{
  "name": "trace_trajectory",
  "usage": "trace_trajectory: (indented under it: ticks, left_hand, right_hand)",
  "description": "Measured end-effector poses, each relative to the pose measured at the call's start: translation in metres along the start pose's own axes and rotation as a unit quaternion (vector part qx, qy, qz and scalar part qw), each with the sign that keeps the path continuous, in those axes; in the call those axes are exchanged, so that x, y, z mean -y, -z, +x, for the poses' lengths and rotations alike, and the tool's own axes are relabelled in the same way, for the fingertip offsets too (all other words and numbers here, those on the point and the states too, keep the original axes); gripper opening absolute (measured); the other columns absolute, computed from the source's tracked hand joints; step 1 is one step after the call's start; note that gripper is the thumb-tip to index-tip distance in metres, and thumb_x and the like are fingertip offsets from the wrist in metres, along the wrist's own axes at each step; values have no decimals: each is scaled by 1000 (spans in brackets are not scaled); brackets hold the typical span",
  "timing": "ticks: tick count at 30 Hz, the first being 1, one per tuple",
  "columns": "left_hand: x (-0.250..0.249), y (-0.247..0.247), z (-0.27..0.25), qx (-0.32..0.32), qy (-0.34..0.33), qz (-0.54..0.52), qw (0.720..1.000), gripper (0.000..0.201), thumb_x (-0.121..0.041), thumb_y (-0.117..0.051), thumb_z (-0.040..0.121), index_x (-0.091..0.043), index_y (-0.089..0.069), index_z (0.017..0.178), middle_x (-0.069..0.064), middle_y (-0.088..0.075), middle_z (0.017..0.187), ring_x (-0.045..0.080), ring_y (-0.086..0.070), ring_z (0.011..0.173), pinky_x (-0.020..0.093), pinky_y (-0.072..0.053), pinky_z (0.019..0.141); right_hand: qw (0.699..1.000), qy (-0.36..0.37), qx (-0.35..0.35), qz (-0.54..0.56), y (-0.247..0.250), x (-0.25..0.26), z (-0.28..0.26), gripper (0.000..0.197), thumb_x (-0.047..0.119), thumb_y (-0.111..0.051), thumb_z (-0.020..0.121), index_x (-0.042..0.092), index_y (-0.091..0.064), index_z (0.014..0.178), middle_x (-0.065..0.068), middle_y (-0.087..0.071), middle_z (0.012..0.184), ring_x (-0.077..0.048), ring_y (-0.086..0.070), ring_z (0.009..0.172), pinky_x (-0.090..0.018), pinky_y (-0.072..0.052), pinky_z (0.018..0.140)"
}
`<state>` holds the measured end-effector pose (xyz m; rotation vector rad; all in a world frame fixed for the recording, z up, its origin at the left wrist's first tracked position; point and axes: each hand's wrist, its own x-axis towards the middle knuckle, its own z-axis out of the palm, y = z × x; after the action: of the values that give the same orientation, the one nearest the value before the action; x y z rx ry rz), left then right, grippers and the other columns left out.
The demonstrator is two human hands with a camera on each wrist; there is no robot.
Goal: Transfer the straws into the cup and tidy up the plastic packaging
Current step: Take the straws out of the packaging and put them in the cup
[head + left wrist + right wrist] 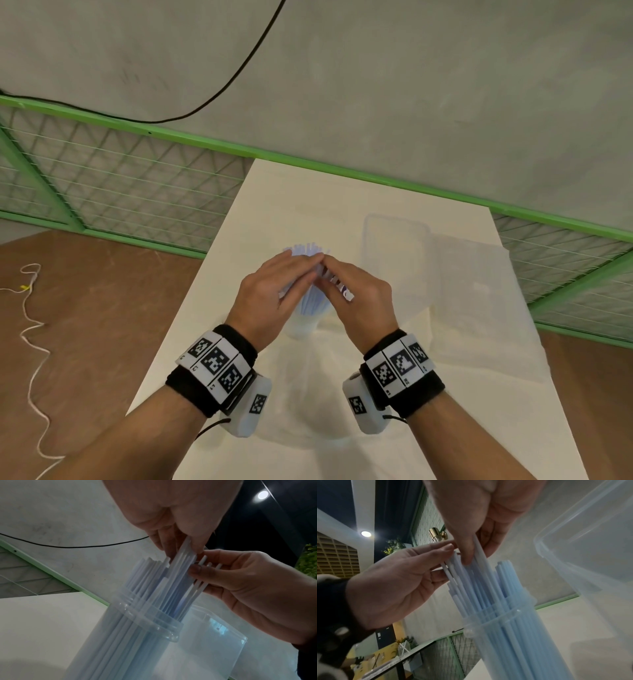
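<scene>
Head view: straws (310,301) stood upright in the clear cup (305,327) at mid-table, largely hidden behind both hands. Left hand (274,294) pinched a few straw tops; right hand (359,298) held several between curled fingers. Cup base was hard to make out. Clear plastic box (397,246) and film packaging (479,291) lay to the right on the white table (239,240).

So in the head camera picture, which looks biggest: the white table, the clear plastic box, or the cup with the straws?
1. White rectangular table
2. Clear plastic storage box
3. Clear plastic cup, partly hidden by the hands, so less sure.
</scene>
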<state>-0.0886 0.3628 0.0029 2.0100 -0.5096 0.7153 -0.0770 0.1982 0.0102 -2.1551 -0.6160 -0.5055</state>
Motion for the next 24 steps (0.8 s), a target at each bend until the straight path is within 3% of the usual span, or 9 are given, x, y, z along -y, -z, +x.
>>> trace_trajectory:
  ticks: [3,5,8,10,12,16,20,24]
  left_hand:
    - [4,-2,-2,-5,-5,-9,1000,25,-11,-62,90,-1,-70,112,-7,-68,109,5,-67,96,39,-44,107]
    - [5,-2,-4,-1,-12,-1,1000,24,-7,-67,89,0,-70,111,-6,-69,106,6,-68,93,42,-45,106]
    - [3,-2,-4,1,-22,13,1000,27,-3,-70,86,-1,-70,112,-4,-71,108,5,-68,95,45,-45,105]
    - [2,-1,-4,7,-21,1,1000,26,-8,-68,88,-2,-69,114,-6,-69,112,4,-67,100,43,-45,106]
    - [0,0,-6,13,-7,-9,1000,28,-12,-64,90,-5,-69,117,-6,-67,116,4,-66,106,41,-44,107]
    - [-2,4,-14,38,16,-18,999,36,-18,-63,91,-11,-62,127,-9,-62,125,1,-60,116,34,-40,111]
    - [-2,9,-19,46,18,-4,999,39,-19,-62,91,-13,-60,129,-7,-60,130,6,-57,122,34,-38,113]
    - [-2,13,-23,23,23,1,999,34,-13,-57,92,-12,-61,127,-2,-62,129,7,-57,122,35,-39,112]
  right_hand:
    - [1000,19,3,-7,-6,-3,-8,29,2,-70,87,5,-68,116,2,-70,91,14,-52,85,-2,-39,80]
    - [999,40,5,-25,-8,-5,-12,31,3,-70,88,5,-66,118,1,-70,97,5,-57,90,-6,-41,84]
    - [995,75,22,-58,-1,-8,-12,31,8,-66,92,8,-63,123,0,-68,115,-11,-61,105,-25,-46,94]
    - [996,56,34,-54,3,-9,-15,39,9,-61,94,8,-58,132,-2,-62,131,-13,-57,120,-25,-40,104]
    - [997,42,28,-55,5,-10,-21,45,4,-58,93,8,-52,137,-3,-58,137,-13,-52,127,-18,-34,108]
    - [995,46,14,-82,-3,-18,-29,37,6,-51,96,5,-57,132,-6,-61,133,-16,-54,124,-12,-27,109]
    - [990,74,10,-120,-10,-24,-28,36,6,-56,94,8,-58,131,-3,-61,133,-22,-53,128,-31,-43,100]
    - [986,102,1,-135,-8,-26,-25,37,4,-63,91,8,-61,128,-2,-63,130,-24,-55,125,-38,-48,95]
